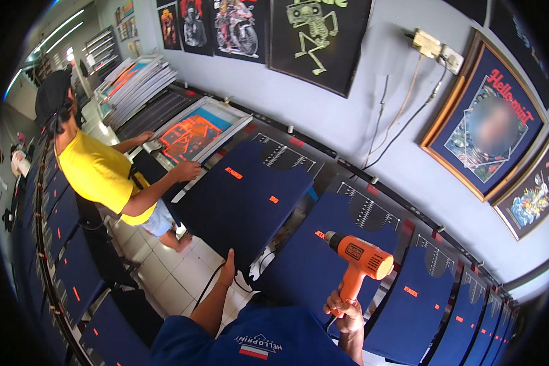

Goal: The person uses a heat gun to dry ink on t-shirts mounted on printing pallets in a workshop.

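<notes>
The right hand (346,311) has its fingers closed around the handle of the orange heat gun (361,258) above a navy shirt (323,256), while the left hand (227,271) fingers grip the black cable (208,285).

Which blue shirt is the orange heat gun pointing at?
The heat gun in the right hand points at the navy shirt directly beneath its nozzle, second from the printing screen.

Landmark: printing screen (196,135) with orange stencil, lying on long table against grey wall (341,116). Person in yellow shirt (100,174) just left of screen, both hands on its frame. Stack of more screens (134,82) behind it, further left. Dark posters (274,27) on wall above screen. Framed pictures (488,122) well right of it. White floor tiles (165,274) below.
</notes>
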### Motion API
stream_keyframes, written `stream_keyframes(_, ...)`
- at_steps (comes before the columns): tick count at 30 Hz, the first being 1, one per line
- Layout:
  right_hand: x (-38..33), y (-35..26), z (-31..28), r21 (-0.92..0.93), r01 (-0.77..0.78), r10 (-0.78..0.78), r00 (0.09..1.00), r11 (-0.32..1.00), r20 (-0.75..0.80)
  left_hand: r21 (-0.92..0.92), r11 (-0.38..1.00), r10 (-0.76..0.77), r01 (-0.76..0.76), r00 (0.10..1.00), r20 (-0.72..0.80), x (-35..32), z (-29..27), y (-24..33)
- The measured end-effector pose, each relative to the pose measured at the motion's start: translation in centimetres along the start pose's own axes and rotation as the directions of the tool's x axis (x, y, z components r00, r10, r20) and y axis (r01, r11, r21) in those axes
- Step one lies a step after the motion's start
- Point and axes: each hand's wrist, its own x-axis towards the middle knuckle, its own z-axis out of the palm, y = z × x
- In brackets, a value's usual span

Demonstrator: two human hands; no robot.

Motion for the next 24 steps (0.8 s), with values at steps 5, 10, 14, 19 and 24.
stream_keyframes(5,0.6,2.1,0.1,0.051,-0.052,0.050,0.998,0.997,0.037,0.192,0.977,-0.077,0.096,0.992,-0.105,-0.2,-1.2,-1.0)
stream_keyframes(10,3.3,4.6,2.4,-0.088,-0.052,0.054,0.998,0.995,0.021,0.288,0.958,0.036,-0.019,0.998,-0.054,-2.8,-4.3,0.1)
stream_keyframes(14,6.4,6.7,5.4,-0.261,0.037,-0.053,0.997,0.965,-0.054,0.225,0.973,0.067,-0.054,0.996,-0.052,-2.9,-8.6,0.5)
stream_keyframes(19,11.1,9.8,10.0,-0.438,0.122,-0.173,0.982,0.891,-0.079,0.127,0.991,0.058,-0.040,0.988,-0.141,-2.8,-15.9,-0.5)
stream_keyframes(24,14.4,14.9,16.5,-0.503,0.100,-0.193,0.972,0.858,-0.136,0.036,0.999,-0.003,0.011,0.981,-0.193,-2.4,-24.3,-0.3)
